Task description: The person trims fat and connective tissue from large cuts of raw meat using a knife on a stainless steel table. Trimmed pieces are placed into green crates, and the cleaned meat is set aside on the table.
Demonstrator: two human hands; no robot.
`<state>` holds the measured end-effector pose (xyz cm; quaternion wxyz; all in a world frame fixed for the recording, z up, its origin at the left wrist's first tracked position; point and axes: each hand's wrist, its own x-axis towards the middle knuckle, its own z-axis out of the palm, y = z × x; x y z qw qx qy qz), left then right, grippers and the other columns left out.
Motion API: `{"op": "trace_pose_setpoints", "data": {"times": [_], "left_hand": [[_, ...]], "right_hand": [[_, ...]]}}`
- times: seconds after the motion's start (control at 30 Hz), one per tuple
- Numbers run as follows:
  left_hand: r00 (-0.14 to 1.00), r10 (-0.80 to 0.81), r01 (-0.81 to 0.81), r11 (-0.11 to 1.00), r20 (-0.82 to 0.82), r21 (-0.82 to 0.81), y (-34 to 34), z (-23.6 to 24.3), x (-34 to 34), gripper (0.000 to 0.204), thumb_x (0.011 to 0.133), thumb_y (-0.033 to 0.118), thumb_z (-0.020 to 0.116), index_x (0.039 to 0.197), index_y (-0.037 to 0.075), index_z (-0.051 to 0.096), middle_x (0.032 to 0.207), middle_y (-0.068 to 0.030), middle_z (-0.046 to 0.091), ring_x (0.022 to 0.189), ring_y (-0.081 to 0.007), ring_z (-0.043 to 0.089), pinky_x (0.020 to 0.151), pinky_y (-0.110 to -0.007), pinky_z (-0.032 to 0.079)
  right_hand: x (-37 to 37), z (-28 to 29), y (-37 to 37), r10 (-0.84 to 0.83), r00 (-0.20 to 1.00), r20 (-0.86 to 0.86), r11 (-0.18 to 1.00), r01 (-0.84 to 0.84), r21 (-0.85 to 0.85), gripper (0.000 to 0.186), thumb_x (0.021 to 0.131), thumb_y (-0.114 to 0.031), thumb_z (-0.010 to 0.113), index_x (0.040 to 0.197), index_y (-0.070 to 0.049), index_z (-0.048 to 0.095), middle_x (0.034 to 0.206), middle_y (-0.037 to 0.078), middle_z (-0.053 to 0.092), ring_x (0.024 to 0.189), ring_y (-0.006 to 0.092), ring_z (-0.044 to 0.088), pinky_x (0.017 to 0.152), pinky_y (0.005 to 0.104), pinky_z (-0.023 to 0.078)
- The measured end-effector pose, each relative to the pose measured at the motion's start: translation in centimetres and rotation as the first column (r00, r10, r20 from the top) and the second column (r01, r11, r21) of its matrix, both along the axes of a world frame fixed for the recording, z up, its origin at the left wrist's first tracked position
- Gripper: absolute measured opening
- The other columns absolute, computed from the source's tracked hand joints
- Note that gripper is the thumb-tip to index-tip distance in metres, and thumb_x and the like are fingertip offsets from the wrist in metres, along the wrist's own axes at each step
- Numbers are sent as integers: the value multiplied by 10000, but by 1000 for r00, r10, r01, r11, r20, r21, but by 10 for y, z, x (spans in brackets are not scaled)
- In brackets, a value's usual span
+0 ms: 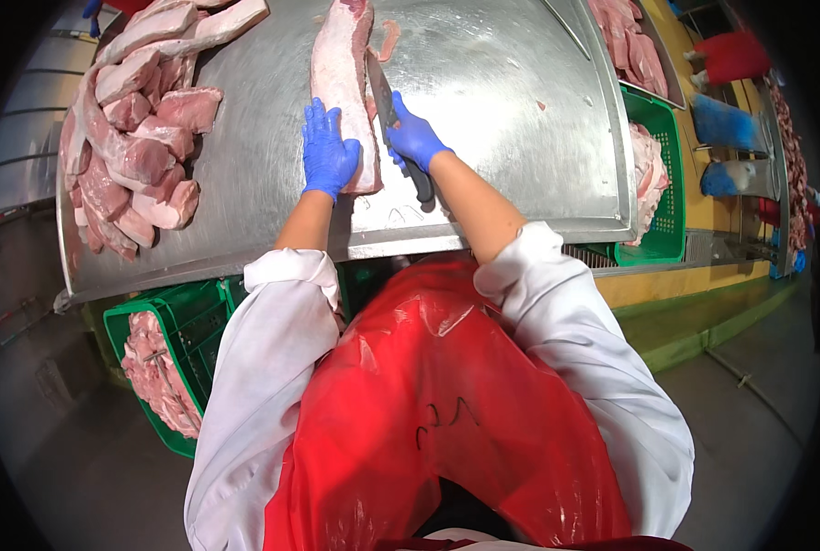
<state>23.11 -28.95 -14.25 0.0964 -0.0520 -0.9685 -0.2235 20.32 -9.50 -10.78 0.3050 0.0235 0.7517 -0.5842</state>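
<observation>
A long slab of pale, fatty meat (341,60) lies lengthwise on the steel table (483,101), pointing away from me. My left hand (329,151), in a blue glove, rests flat on its near left part with the fingers stretched out. In my right hand (414,138), also gloved in blue, is a knife (379,87) with a black handle, its blade pointing away along the slab's right edge. Beside the blade a thin strip of trimmed meat (390,41) lies on the metal. How deep the edge sits in the meat I cannot tell.
A heap of meat pieces (139,138) covers the table's left side. Green crates of meat stand below at left (185,317) and at right (672,174). A metal tray with meat (635,50) is at the far right. Other people (736,60) stand beyond it.
</observation>
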Motion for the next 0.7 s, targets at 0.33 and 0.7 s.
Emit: {"op": "trace_pose_setpoints", "data": {"times": [0.33,0.7], "left_hand": [[970,241,-231,950,21,-209,7,-8,-20,635,902,321,440,1473,44,412,1613,-240,189,1509,-390,148,1217,-515,137],[881,-26,-19,996,472,90,32,63,-28,577,852,175,505,1360,-91,445,1523,-269,364,1458,-370,295,1205,-465,202]], "right_hand": [[158,39,51,473,881,-20,818,-431,382,729,955,-161,424,1583,-118,57,861,345,654,741,461,663,743,525,515],[178,101,210,305,952,-31,893,-275,356,772,948,-114,501,1596,-189,89,706,204,644,589,307,640,602,422,521]]}}
